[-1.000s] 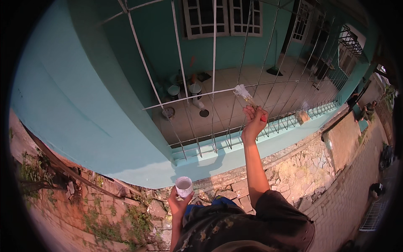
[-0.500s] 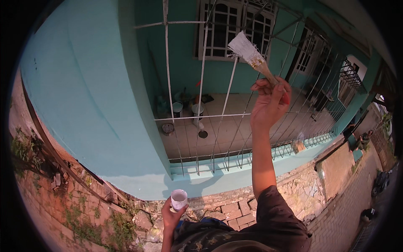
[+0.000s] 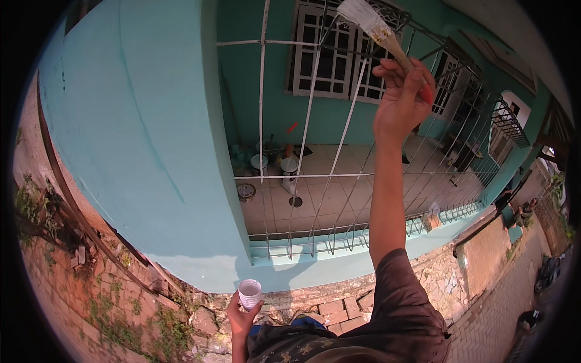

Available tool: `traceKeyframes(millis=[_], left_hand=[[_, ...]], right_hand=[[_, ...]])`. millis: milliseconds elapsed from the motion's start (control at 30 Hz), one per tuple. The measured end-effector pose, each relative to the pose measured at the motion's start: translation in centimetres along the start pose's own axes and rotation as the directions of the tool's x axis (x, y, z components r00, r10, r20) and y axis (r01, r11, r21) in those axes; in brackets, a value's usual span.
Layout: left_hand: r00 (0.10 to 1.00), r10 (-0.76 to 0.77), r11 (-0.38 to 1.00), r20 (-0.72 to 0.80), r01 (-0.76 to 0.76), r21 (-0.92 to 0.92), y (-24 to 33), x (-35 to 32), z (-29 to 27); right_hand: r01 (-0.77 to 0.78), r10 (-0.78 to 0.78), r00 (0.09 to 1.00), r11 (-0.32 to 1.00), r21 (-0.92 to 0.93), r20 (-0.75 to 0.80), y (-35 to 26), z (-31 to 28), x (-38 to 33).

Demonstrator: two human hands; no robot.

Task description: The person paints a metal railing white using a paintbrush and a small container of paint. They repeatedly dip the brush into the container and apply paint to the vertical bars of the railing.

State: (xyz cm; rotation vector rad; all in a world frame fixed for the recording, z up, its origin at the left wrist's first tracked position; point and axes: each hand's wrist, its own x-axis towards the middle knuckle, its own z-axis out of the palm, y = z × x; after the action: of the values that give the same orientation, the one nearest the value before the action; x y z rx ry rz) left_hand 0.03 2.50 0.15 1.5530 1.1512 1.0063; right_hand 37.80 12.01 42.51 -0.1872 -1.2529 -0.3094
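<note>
Brush point(image 3: 376, 30) in raised R hand point(image 3: 400, 103)

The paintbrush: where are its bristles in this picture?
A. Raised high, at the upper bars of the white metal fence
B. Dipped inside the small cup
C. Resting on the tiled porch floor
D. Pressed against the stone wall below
A: the right hand holds the paintbrush up at the top bars of the white fence, while the left hand holds the small cup low, apart from it.

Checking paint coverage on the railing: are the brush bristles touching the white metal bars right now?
Cannot tell. In the head view the paintbrush bristles overlap the white metal bars near the top, held up by the right hand, but no contact or gap shows plainly.
</note>
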Motion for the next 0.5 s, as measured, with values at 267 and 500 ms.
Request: traceKeyframes(millis=[267,500], left_hand=[[1.0,0.025,0.999,-0.013,-0.025,-0.021,0.3,0.6,-0.9],[0.999,0.044,0.999,0.007,-0.044,-0.029,0.3,1.0,-1.0]], right_hand=[[0.105,-0.101,0.994,0.991,-0.082,0.048,-1.0,1.2,0.8],[0.17,-0.165,0.985,0.952,-0.254,0.039,-1.0,2.0,0.2]])
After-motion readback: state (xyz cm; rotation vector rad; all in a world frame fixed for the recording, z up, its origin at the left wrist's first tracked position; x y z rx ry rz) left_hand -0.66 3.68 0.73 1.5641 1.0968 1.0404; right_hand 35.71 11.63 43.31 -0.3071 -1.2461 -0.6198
